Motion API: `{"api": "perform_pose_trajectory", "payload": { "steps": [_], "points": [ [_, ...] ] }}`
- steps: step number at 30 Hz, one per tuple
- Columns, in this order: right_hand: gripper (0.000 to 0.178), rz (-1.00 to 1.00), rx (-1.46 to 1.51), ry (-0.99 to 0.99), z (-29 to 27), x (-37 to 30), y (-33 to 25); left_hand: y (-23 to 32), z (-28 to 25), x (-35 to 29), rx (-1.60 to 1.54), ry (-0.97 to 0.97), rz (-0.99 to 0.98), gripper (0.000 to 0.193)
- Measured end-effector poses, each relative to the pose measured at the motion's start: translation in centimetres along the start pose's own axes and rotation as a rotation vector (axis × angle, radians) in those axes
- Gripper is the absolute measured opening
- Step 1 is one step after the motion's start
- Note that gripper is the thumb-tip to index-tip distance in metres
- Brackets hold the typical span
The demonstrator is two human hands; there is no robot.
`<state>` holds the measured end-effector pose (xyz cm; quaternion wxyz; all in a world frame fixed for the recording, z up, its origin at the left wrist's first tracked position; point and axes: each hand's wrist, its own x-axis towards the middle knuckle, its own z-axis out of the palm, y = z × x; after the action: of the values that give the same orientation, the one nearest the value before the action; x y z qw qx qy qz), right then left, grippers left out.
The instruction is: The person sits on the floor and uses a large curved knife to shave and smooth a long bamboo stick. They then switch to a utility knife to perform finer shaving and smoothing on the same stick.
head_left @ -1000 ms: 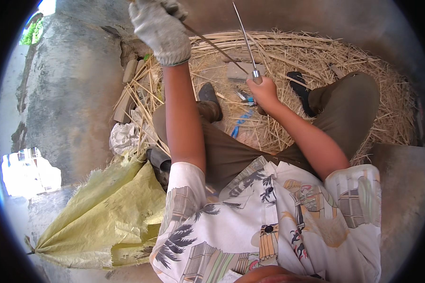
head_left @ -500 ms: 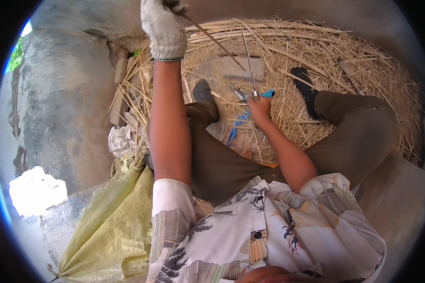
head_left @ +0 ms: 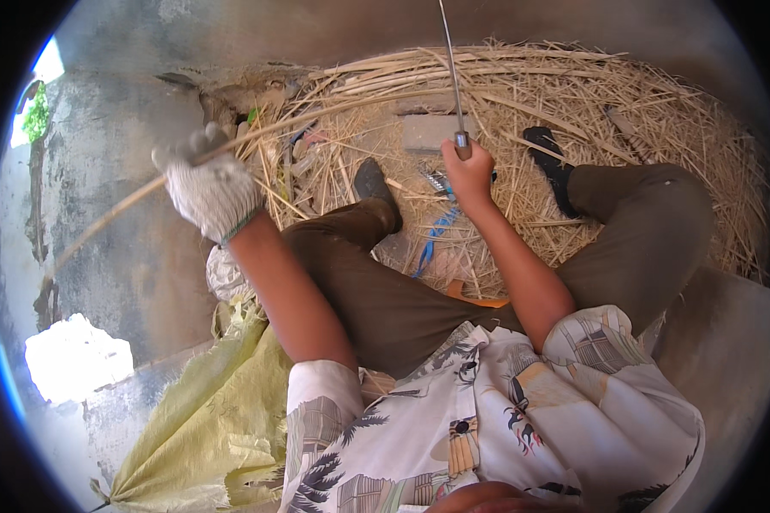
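Note:
My left hand (head_left: 214, 188), in a white knitted glove, is out at the left with a long pale bamboo strip (head_left: 334, 109) running through its slightly blurred fingers. One end of the strip slants down toward the wall; the other reaches right to the knife blade. In my bare right hand (head_left: 470, 175), closed round its handle, is a long, thin-bladed knife (head_left: 455, 81) pointing up and away from me. Below that hand lie a blue strap (head_left: 436, 235) and a patterned metallic piece (head_left: 435, 180), partly hidden. A grey block (head_left: 428, 134) sits just beyond the knife handle.
Piled shavings and strips (head_left: 659, 111) cover the floor ahead and right. My legs spread on both sides, with dark-socked feet (head_left: 549, 167) among the shavings. At left are a grey wall (head_left: 120, 205), a crumpled white bag (head_left: 228, 274) and a yellow-green woven sack (head_left: 205, 410).
My left hand has swung left and down toward me, and the strip now stretches across the view. The right hand with the knife has risen slightly.

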<state>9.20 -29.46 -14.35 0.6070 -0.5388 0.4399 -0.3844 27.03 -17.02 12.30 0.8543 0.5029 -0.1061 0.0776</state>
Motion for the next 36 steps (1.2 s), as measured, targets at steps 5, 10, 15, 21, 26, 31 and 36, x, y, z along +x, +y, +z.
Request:
{"api": "perform_pose_trajectory", "payload": {
  "steps": [5, 10, 15, 21, 26, 31, 36],
  "points": [
    [0.027, -0.139, 0.316, -0.11, -1.6, -0.9, -10.4, 2.2, -8.3, -5.2, -0.175, -0.026, -0.063, 0.036],
    [0.027, -0.268, 0.51, -0.105, -4.2, -3.4, -18.4, 3.2, -10.9, -11.4, -0.301, 0.008, -0.416, 0.043],
    [0.032, -0.224, 0.596, -0.149, -9.2, -6.6, -26.0, 5.5, -11.3, -14.9, -0.43, -0.696, -1.045, 0.049],
    [0.035, -0.217, 0.531, -0.14, -17.3, -11.7, -28.8, 16.2, 0.6, -22.0, 0.923, -0.686, -0.371, 0.042],
    [0.036, -0.206, 0.433, -0.194, -19.5, -16.5, -28.3, 12.0, 4.7, -22.5, 0.449, -1.403, 0.369, 0.038],
    [0.035, -0.366, -0.008, 0.036, -23.1, -16.3, -25.2, 10.7, 3.0, -28.9, 0.377, -1.575, -0.63, 0.039],
    [0.036, -0.51, -0.376, 0.326, -28.4, -16.2, -20.1, 7.1, 1.2, -31.9, 0.43, -1.399, -1.025, 0.043]
  ]
}}
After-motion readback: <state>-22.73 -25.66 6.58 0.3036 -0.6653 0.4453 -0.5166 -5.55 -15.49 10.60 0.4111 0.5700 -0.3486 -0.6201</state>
